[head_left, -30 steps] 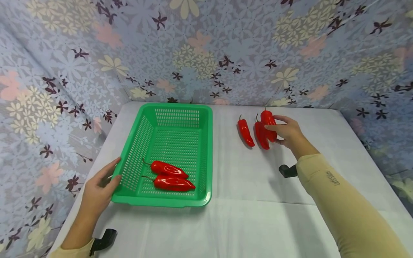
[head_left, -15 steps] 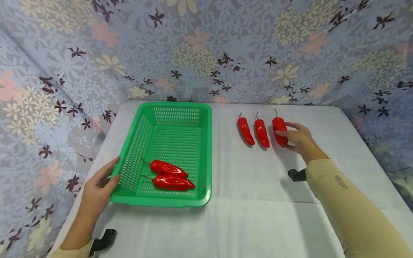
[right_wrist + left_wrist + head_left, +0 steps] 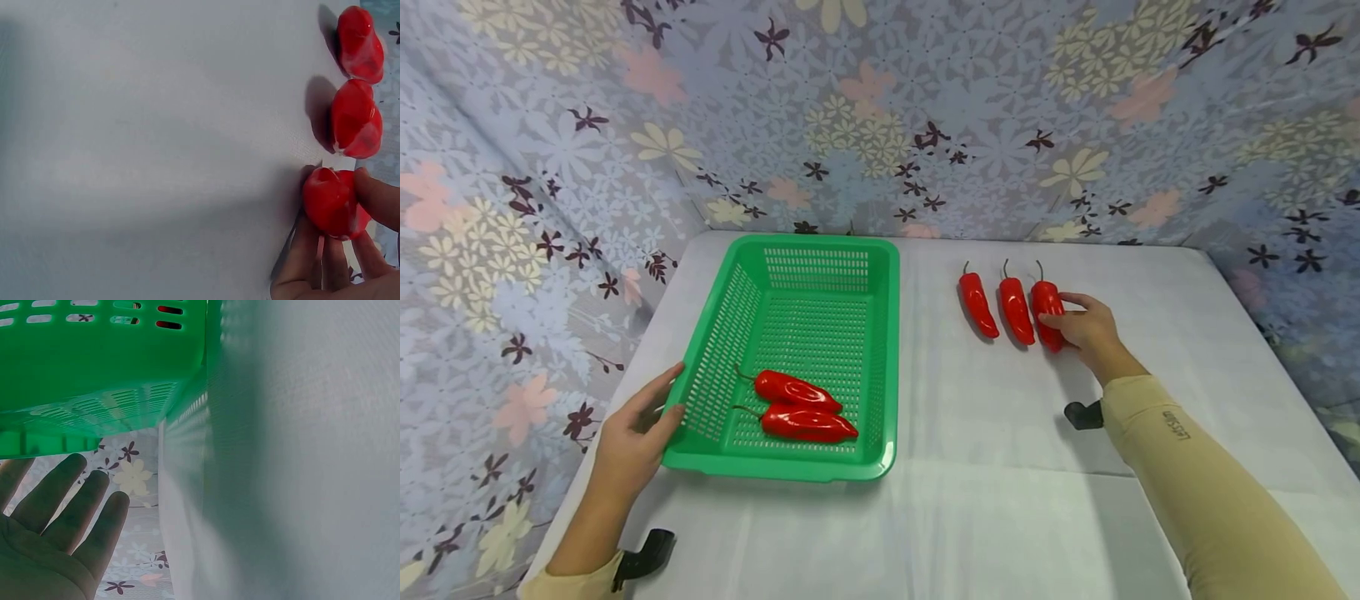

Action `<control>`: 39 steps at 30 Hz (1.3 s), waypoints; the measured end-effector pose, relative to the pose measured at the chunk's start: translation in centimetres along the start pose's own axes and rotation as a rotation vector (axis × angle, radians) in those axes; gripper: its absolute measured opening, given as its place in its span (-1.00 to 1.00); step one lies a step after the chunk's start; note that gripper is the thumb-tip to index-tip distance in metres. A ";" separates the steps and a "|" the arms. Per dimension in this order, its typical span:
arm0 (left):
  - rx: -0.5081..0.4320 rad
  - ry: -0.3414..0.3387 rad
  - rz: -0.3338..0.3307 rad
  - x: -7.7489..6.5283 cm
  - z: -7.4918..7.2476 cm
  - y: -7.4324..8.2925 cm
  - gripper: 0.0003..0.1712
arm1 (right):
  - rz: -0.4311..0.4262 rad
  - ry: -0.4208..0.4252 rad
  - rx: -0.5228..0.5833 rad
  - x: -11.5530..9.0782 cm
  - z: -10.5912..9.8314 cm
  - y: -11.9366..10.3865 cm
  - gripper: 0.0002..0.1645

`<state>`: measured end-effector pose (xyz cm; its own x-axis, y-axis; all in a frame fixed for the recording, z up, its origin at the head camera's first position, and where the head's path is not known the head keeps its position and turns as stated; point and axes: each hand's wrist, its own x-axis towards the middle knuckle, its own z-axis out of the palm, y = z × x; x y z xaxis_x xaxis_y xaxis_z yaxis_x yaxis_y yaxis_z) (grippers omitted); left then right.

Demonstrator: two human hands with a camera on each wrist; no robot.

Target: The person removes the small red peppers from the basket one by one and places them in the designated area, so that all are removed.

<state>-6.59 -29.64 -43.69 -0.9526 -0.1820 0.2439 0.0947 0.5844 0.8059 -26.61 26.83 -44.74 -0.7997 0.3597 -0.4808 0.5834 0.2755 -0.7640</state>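
My right hand (image 3: 1087,332) holds a red chili pepper (image 3: 1044,304) by its right side, thumb over the top and fingers around the far side. In the right wrist view the pepper (image 3: 328,203) sits between thumb and curled fingers, low over the white surface. Two more red peppers lie just left of it, a middle one (image 3: 1016,310) and an outer one (image 3: 978,305), stems pointing away. My left hand (image 3: 631,442) rests against the left rim of a green plastic basket (image 3: 891,358); in the left wrist view its fingers (image 3: 94,500) are straight beside the basket wall.
Two red peppers, an upper one (image 3: 797,390) and a lower one (image 3: 808,422), lie side by side in the basket's near part. A white-covered table (image 3: 970,500) carries everything. Floral fabric (image 3: 880,125) rises behind the table and on both sides.
The right hand has carried its pepper away from the other two to the right, then slightly back and down beside the middle one. My left hand has stayed at the basket rim.
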 end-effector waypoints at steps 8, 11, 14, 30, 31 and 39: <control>-0.009 0.000 -0.017 0.0 -0.1 0.0 -0.41 | -0.025 0.033 -0.101 -0.2 -0.1 -0.3 -0.02; -0.015 0.002 -0.025 0.1 -0.2 0.2 -0.42 | -0.044 0.086 -0.101 -0.7 -0.4 -0.8 0.07; -0.018 0.004 -0.027 0.1 -0.2 0.3 -0.42 | -0.121 0.163 -0.059 -1.3 -0.6 -1.3 0.21; 0.010 -0.011 -0.042 0.1 -0.1 0.1 -0.41 | -0.249 0.189 -0.009 -2.3 -0.4 -2.5 0.33; 0.011 -0.011 -0.042 0.1 -0.1 0.1 -0.41 | -0.252 0.187 -0.006 -2.4 -0.3 -2.6 0.33; 0.017 -0.010 -0.035 0.1 -0.1 0.1 -0.41 | -0.294 0.168 -0.010 -3.4 0.6 -4.1 0.35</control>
<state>-6.69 -29.70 -43.54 -0.9580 -0.1948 0.2102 0.0565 0.5908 0.8048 -26.35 23.96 -40.19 -0.8998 0.4053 -0.1618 0.3330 0.3979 -0.8549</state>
